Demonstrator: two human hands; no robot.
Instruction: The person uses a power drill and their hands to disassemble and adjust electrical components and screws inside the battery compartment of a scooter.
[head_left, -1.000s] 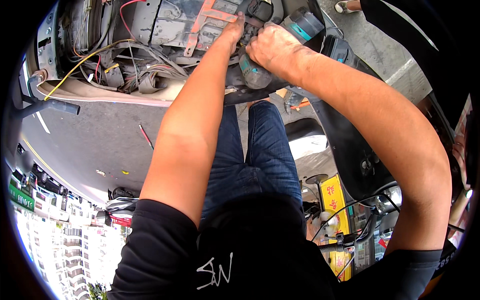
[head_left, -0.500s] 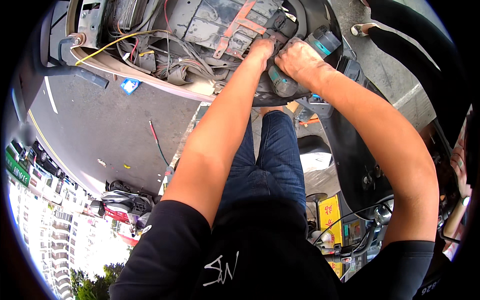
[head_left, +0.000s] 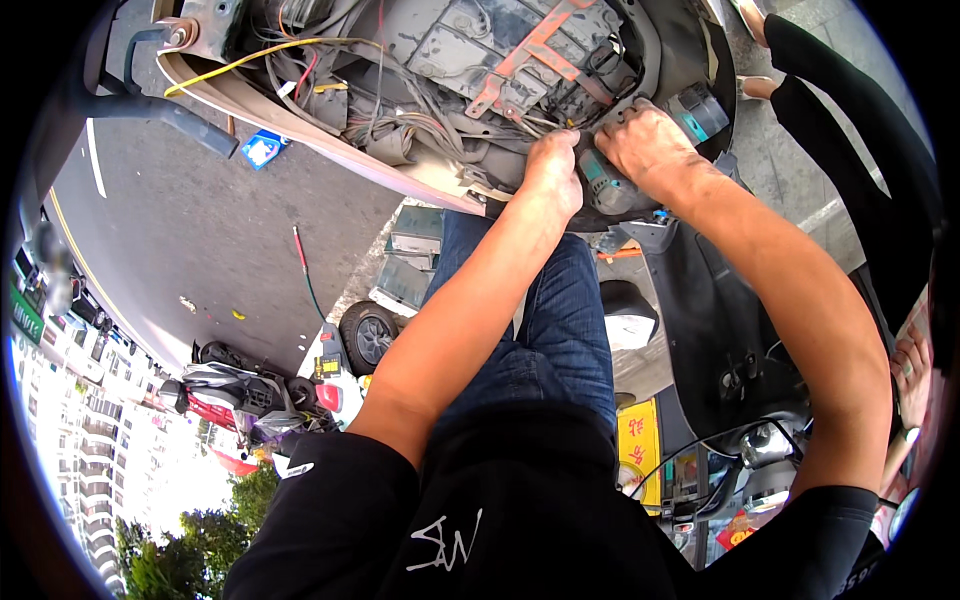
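My right hand is wrapped round a grey-and-teal cordless power tool, whose base shows below my fingers. Just left of it, my left hand is closed at the lower edge of the opened vehicle compartment; what it holds, if anything, is hidden. Beyond my hands lies a dusty battery block with an orange-red bracket. Bundled grey wires and a thin yellow cable run along the compartment's left part.
A dark bar juts out at upper left. A person in black trousers stands at the right. Below are a small wheel, a parked scooter, a black panel and a yellow sign.
The view has shifted, so the compartment appears further right and lower. My left hand has dropped toward the compartment's near edge. My right hand stays on the tool.
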